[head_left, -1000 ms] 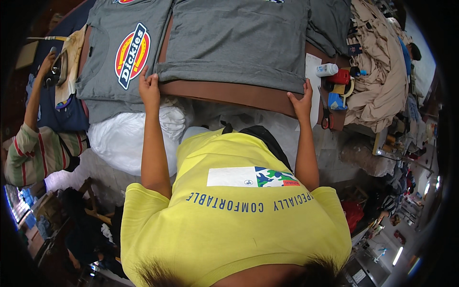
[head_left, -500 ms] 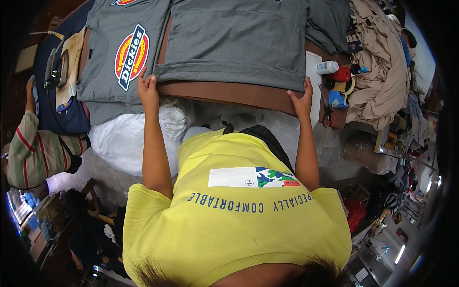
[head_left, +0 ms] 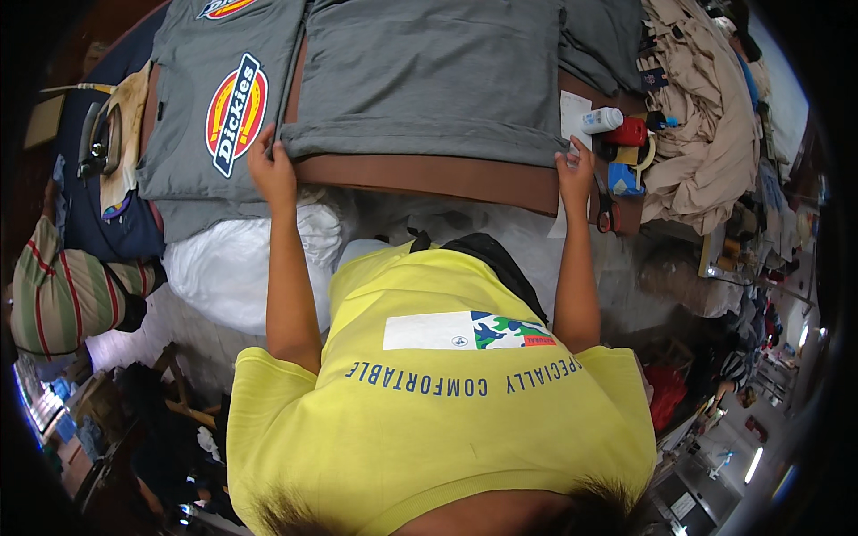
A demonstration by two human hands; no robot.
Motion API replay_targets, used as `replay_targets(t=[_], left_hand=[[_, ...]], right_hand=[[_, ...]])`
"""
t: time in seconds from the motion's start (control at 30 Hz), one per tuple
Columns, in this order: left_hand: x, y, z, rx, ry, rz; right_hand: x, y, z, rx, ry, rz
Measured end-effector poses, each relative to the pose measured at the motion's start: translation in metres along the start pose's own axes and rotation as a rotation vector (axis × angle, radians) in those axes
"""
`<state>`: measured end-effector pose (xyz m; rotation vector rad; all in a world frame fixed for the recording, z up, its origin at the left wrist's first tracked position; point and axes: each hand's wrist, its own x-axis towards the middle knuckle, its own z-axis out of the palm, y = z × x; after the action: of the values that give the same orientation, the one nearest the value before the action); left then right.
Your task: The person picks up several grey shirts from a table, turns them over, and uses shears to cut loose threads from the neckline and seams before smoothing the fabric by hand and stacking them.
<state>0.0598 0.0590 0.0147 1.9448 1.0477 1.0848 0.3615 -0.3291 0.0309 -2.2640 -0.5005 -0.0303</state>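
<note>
A grey T-shirt [head_left: 429,80] lies flat on the brown table, its near edge turned up in a folded band. My left hand [head_left: 272,171] is at the band's left corner, thumb and fingers closed on the cloth. At the right corner, my right hand [head_left: 576,170] pinches the edge between thumb and fingers; the fingertips are partly hidden by cloth. Beside my left hand lies another grey T-shirt [head_left: 183,116] with a bright round badge print.
An iron [head_left: 100,147] rests on a cloth at the left, near a person in a striped top [head_left: 67,290]. A white bottle [head_left: 601,121], red container [head_left: 627,132], tape roll [head_left: 645,154] and scissors [head_left: 608,214] lie right. Beige cloth [head_left: 697,116] is heaped beyond; a white bundle [head_left: 219,259] sits below the table.
My right hand's thumb has come in from spread to a pinch at the shirt's corner. The view has shifted slightly. My left hand stays at its corner.
</note>
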Motion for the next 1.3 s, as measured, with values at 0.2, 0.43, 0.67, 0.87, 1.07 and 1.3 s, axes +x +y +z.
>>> replay_targets(t=[0.2,0.43,0.67,0.87,1.07,1.3], left_hand=[[0.022,-0.003,0.030,0.276,-0.321,0.024],[0.033,-0.006,-0.008,0.040,-0.615,-0.289],[0.032,0.030,-0.032,-0.498,-0.567,-0.567],[0.033,0.077,-0.049,-0.707,-0.518,-0.612],[0.035,0.084,-0.056,-0.686,-0.517,-0.547],[0.039,0.092,-0.063,-0.663,-0.561,-0.512]], right_hand=[[0.024,0.021,0.008,-0.026,0.013,0.014],[0.028,0.023,0.004,0.100,0.012,0.143],[0.029,0.038,0.012,-0.005,0.018,0.107],[0.033,0.047,0.014,-0.076,0.010,0.101],[0.034,0.046,0.013,-0.024,-0.001,0.101],[0.033,0.041,0.013,-0.053,0.009,0.091]])
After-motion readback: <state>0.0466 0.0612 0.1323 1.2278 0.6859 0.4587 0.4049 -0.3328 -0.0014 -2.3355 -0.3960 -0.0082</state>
